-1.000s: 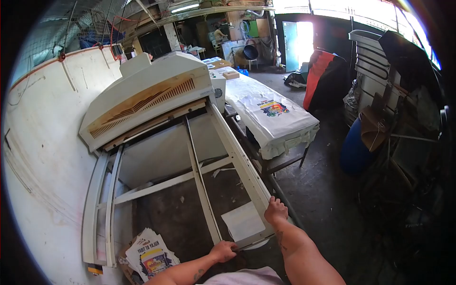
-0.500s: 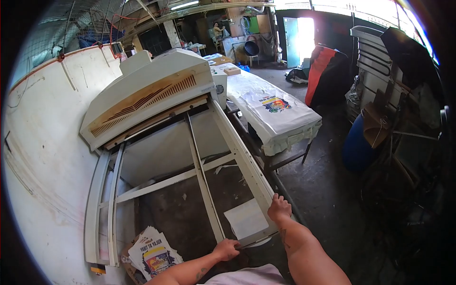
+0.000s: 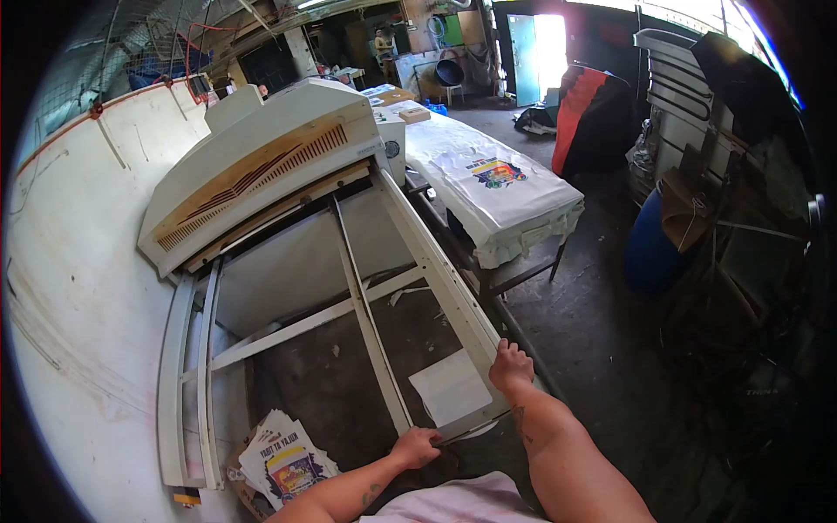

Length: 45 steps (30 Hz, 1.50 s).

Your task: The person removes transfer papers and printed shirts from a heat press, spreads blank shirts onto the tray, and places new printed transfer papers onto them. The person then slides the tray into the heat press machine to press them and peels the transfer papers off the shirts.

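Note:
My left hand [image 3: 416,447] is closed on the near end of the white metal frame [image 3: 373,349], where the middle rail meets the front edge. My right hand [image 3: 512,365] grips the frame's right side rail, fingers curled over it. The frame extends from under a large white machine hood [image 3: 261,174] with brown-stained vents. Inside its right near corner, a white sheet [image 3: 451,395] shows. Below the frame's left part lies a pile of printed sheets [image 3: 288,462] in a box.
Right of the frame, a long padded table [image 3: 497,209] holds a white printed cloth. A blue barrel [image 3: 649,244] and stacked items stand at the right. A red and black covered object [image 3: 593,122] is behind. A person [image 3: 384,48] is far back.
The view has shifted slightly, so the hood and padded table appear a little higher. Both my hands keep their hold on the frame.

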Available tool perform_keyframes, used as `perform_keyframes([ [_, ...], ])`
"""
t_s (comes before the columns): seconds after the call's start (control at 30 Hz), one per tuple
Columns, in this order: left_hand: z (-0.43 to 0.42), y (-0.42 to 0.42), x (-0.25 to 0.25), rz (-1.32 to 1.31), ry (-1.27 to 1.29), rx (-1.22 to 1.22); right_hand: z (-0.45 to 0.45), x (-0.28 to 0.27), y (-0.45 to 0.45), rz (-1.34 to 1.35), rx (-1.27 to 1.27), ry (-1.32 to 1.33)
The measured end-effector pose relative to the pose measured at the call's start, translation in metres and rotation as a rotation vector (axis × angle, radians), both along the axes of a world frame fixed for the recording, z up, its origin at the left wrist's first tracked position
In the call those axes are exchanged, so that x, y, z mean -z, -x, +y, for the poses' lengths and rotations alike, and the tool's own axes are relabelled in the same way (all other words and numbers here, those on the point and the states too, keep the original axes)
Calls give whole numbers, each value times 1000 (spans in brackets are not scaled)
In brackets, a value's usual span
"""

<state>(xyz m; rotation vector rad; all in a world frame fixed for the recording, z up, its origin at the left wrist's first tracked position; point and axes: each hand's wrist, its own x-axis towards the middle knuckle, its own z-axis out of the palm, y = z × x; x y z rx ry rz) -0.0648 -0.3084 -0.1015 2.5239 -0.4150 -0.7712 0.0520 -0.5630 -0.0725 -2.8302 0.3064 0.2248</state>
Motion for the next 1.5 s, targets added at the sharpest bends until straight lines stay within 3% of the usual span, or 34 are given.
perform_keyframes([
  [1.1,0,1,4,-12,28,-27,1,1,3,7,3,-21],
  [1.5,0,11,-4,-297,-86,18,-1,2,2,-4,12,-21],
])
